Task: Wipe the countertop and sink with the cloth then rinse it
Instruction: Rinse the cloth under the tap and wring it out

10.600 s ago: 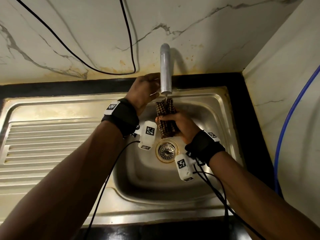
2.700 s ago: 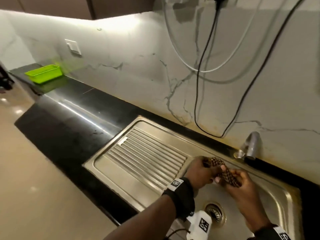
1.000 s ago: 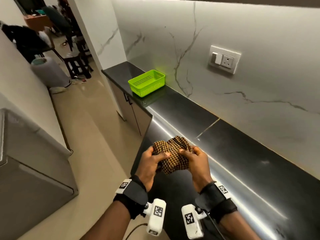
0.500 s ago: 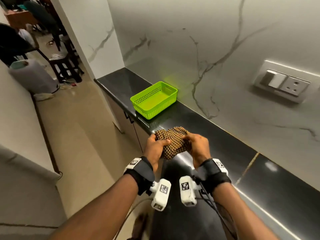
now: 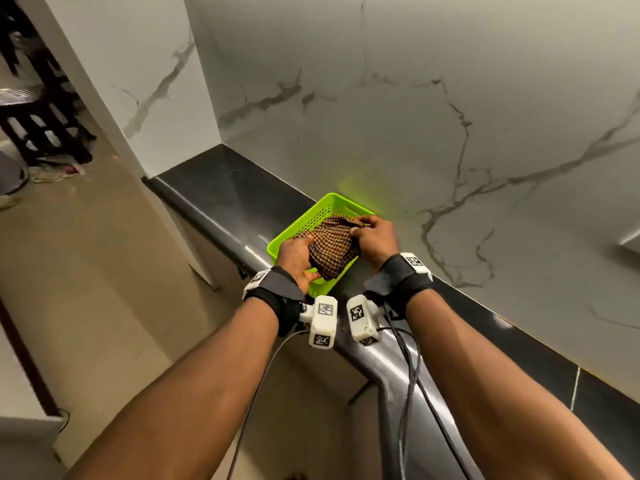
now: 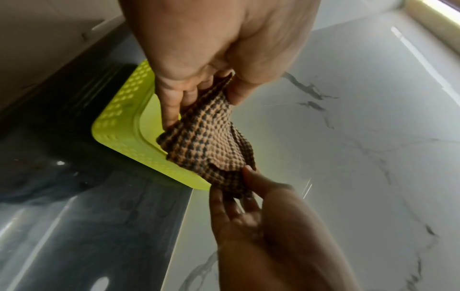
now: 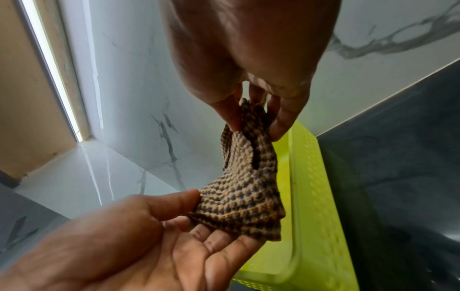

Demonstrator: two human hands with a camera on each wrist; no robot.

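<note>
A brown-and-black checked cloth (image 5: 333, 247) hangs bunched between both hands, just above a lime-green perforated basket (image 5: 305, 220) on the black countertop (image 5: 214, 181). My left hand (image 5: 300, 253) pinches the cloth's near left edge, thumb on top and fingers beneath. My right hand (image 5: 363, 233) pinches the far right edge from above. In the left wrist view the cloth (image 6: 206, 141) stretches from my left hand (image 6: 204, 102) down to my right hand (image 6: 245, 187). In the right wrist view my right hand (image 7: 251, 122) grips the cloth (image 7: 244, 193) over the basket (image 7: 311, 216). The sink is out of view.
A white marble wall (image 5: 415, 116) runs behind the counter and turns a corner just left of the basket. The counter ends at its left edge above a beige floor (image 5: 86, 271). A dark stool (image 5: 41, 129) stands far left. Wrist cables hang under my forearms.
Earlier the cloth was held under the tap at the sink. Since then both hands have carried it left along the counter and now hold it over the green basket.
</note>
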